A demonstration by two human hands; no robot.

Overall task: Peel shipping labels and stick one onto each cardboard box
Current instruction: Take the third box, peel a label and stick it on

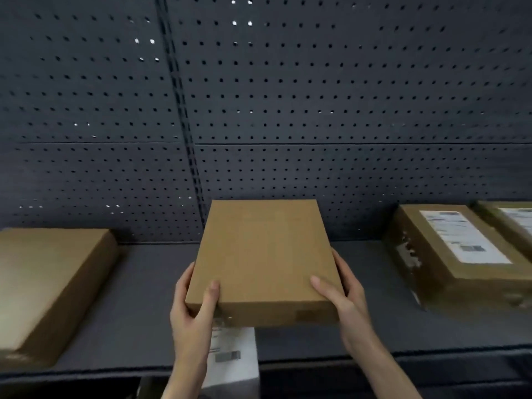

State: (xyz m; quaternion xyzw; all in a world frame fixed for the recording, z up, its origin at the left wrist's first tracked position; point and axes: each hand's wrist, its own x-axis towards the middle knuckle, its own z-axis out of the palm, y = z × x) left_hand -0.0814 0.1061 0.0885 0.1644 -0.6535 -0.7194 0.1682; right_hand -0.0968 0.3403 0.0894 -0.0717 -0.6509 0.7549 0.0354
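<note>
A dark perforated back panel fills the upper view; a matte grey shelf runs below it. An unlabelled cardboard box sits at 9 o'clock, plain brown w/ soft edges. At 3 o'clock a labelled box is seen, white label on top, torn tape marks on its near side; a second labelled box is just beside it at the frame edge.

At centre, approx 6 o'clock, a flat rectangular box w/ a smooth bare kraft top is held at its near corners. The left hand grips the near-left corner, thumb on top, fingers curled on the side. The right hand grips the near-right corner the same way.

A label sheet, white w/ barcode print, lies under the box's near edge at 6 o'clock.

Judged step: box being positioned for labelling. It should be set flat and square, clear of the sheet, so the label can be peeled and pressed on w/o creases.
</note>
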